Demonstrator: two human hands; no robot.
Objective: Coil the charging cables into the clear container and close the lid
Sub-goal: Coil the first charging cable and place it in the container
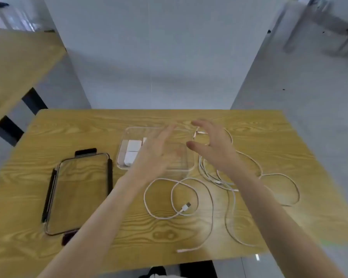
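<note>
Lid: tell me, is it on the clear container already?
No. The lid lies flat on the table, left of the open clear container.

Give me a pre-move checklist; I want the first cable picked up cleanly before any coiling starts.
1. Clear container open and upright: ok.
2. Lid off, lying left of the container: ok.
3. Room inside the container: cannot tell; white adapters fill its left part, the rest is behind the left hand.
4. Cables loose on the table, none coiled yet: ok.
5. Right hand free above the far cable end, fingers spread: ok.
6. Cables untangled: not ok; their loops overlap.
</note>
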